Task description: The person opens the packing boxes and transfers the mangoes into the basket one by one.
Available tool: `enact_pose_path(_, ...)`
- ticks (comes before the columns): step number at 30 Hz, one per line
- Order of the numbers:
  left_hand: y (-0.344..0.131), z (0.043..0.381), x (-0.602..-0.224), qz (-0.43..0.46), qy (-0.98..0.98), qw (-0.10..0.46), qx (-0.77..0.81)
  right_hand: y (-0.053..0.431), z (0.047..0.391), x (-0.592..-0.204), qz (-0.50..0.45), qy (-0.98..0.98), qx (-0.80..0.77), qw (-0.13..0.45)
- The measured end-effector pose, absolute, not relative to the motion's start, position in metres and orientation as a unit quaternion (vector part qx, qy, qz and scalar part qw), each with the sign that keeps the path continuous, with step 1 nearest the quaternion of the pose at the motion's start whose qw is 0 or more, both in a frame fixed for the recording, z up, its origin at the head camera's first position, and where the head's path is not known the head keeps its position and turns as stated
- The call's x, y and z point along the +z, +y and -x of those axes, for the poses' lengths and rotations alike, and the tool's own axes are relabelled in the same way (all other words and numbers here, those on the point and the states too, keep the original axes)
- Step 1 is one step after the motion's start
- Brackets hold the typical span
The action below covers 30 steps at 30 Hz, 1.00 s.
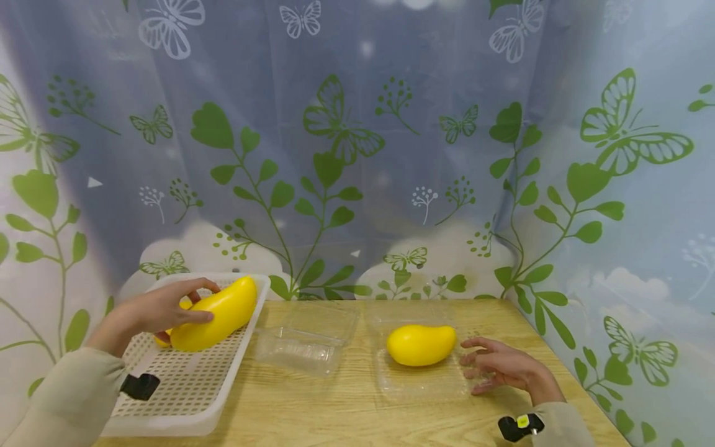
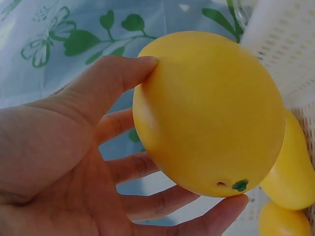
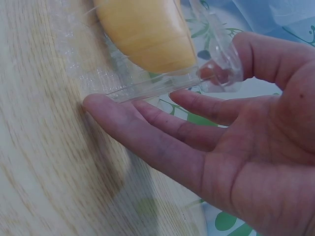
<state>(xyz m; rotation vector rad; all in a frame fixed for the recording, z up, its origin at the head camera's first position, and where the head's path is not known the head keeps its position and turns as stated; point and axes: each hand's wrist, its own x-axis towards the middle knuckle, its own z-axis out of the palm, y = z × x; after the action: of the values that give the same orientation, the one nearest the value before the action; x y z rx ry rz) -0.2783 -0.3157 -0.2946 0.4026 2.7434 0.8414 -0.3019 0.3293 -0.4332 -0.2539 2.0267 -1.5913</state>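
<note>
A glossy yellow mango [image 1: 223, 313] is gripped in my left hand [image 1: 164, 308] above the white perforated basket [image 1: 215, 419]. The left wrist view shows the thumb on one side of this mango and the fingers along the other, with a small green mark at its end. Beneath it, other yellow mangoes [image 2: 295, 162] lie in the basket. A second mango [image 1: 421, 345] lies in a clear plastic box [image 1: 413, 390]. Beside that box is my right hand [image 1: 508, 366], its fingers spread and lightly bent, touching the edge in the right wrist view.
Another clear plastic box [image 1: 301, 354] stands with its lid up between the basket and the mango's box. All of these are on a wood-grain table [image 1: 313, 416]. A patterned curtain [image 1: 346, 205] hangs behind and along the sides.
</note>
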Motion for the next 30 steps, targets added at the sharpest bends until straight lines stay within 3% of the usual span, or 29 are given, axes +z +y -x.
enact_pose_path(30,-0.359,0.284,-0.323,-0.049,0.941,0.170,0.288,0.329,0.303,-0.433,0.096,0.753,-0.591,0.272)
